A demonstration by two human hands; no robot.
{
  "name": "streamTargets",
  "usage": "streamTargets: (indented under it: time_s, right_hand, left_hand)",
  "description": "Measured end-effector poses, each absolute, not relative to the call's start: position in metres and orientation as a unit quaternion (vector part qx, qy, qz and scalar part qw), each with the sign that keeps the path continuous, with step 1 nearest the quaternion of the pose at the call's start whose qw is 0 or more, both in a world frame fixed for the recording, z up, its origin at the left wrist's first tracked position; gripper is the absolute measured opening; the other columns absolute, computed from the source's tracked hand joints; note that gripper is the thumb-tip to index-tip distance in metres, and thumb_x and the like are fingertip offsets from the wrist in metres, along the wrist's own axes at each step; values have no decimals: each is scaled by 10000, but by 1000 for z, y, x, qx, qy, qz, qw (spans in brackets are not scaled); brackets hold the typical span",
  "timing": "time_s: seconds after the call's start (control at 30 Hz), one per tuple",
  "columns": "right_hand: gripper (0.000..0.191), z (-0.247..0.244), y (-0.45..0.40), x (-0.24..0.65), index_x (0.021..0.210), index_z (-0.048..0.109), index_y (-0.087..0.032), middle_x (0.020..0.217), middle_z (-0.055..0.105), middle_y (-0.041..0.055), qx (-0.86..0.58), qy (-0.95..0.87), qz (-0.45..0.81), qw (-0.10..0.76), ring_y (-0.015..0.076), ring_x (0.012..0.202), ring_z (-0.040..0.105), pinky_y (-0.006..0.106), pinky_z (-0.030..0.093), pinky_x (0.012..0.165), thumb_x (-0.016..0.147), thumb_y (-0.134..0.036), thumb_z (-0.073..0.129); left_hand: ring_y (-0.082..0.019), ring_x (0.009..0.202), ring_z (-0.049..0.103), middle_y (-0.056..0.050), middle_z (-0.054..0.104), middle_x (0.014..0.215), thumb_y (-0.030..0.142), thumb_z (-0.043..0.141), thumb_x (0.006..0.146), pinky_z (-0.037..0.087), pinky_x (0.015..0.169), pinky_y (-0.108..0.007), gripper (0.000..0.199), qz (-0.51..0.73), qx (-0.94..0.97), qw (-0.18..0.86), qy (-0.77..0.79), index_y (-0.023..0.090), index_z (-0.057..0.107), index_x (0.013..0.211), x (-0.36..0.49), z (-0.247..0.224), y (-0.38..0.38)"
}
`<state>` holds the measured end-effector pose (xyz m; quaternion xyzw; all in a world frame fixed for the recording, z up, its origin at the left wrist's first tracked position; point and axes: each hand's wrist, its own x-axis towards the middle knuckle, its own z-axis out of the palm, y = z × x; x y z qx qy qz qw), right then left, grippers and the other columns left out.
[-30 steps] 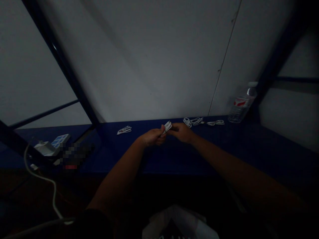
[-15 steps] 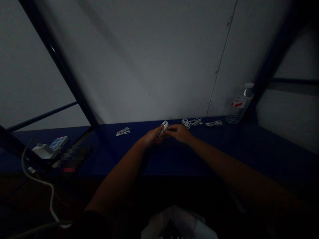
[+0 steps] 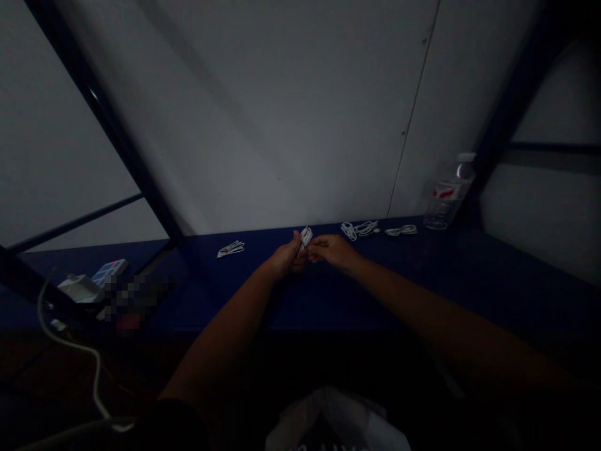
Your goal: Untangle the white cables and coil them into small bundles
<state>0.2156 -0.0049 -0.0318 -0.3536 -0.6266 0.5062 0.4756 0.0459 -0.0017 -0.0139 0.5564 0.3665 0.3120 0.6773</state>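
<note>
A coiled white cable (image 3: 305, 237) stands up out of my left hand (image 3: 287, 255), whose fingers are wrapped round its lower part with the thumb raised beside it. From the right, my right hand (image 3: 332, 249) meets the bundle low down, its thumb and fingertips pinched together against the cable. The exact bit between those fingertips is too dark to make out. Another folded white cable (image 3: 230, 249) lies on the blue shelf (image 3: 206, 288) to the left. On the right lie more coiled white cables (image 3: 360, 230), and beyond them one further bundle (image 3: 401, 230).
A clear plastic bottle (image 3: 446, 195) with a red and white label stands at the shelf's back right. At far left are a power strip (image 3: 109, 273), a white adapter (image 3: 79, 288) and a hanging white cord (image 3: 96, 382). Blue posts (image 3: 101, 106) and a pale wall (image 3: 291, 125) bound the shelf.
My left thumb has lifted off the coiled cable and now points up. The right fingertips have shifted slightly lower on the bundle. The whole view has moved a little.
</note>
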Motion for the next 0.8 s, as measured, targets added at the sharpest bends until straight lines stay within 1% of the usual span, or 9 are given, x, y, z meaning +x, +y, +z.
streamTargets:
  time_s: [0.13,0.3,0.37,0.43,0.5,0.57,0.63,0.7,0.8]
  right_hand:
    - [265,-28,-5,220,851,686,-161,797,725,57,-354,-645,482,475,146,642,659,280,550,647,737,-393,746]
    - [204,-25,-7,224,841,715,-164,717,705,36,-376,-724,340,467,157,641,645,274,497,627,822,-353,639]
    - [189,-23,-10,225,824,723,-170,696,699,32,-388,-758,261,455,158,624,628,275,464,605,841,-321,612]
    - [174,-21,-13,226,813,735,-181,729,714,36,-388,-784,193,445,162,639,623,281,448,614,844,-299,611]
    - [162,-21,-15,227,809,742,-190,778,729,38,-383,-796,160,440,164,665,628,282,445,633,844,-282,614]
    - [158,-21,-16,227,801,740,-194,792,731,36,-381,-803,151,432,161,673,629,278,440,638,845,-271,610]
    - [148,-22,-16,227,785,727,-188,768,718,35,-376,-817,136,415,156,659,616,271,423,626,838,-255,607]
    - [142,-22,-17,226,745,696,-172,719,690,40,-367,-834,108,398,150,626,585,268,392,598,829,-240,605]
    - [155,-19,-18,226,698,645,-159,680,647,43,-353,-844,75,396,141,602,541,269,356,578,828,-223,590]
  left_hand:
    - [-57,378,200,73,251,469,772,301,862,175,390,-191,631,312,564,680,350,192,388,632,45,-12,-4]
    - [-56,370,241,68,285,468,754,317,873,214,386,-192,622,296,561,688,353,185,405,637,44,-8,-6]
    - [-65,376,316,53,354,473,738,343,879,276,398,-193,615,305,557,675,377,169,466,678,43,-8,-7]
    - [-87,429,448,16,481,521,682,417,894,374,448,-203,563,333,560,639,409,145,543,779,44,-8,-6]
    - [-115,519,557,-30,589,612,606,473,914,451,523,-225,491,362,561,614,422,128,582,894,46,-9,-6]
    - [-127,559,587,-51,620,657,588,462,927,471,551,-239,484,364,558,617,420,122,590,940,48,-10,-7]
    - [-110,514,539,-25,579,622,631,467,903,430,507,-223,522,353,565,617,419,124,590,919,49,-10,-8]
    - [-70,455,437,24,507,583,651,575,829,335,450,-192,525,343,592,604,409,131,587,899,49,-10,-10]
    - [-34,426,306,73,409,564,605,722,725,207,419,-186,510,343,616,598,380,146,560,877,49,-8,-13]
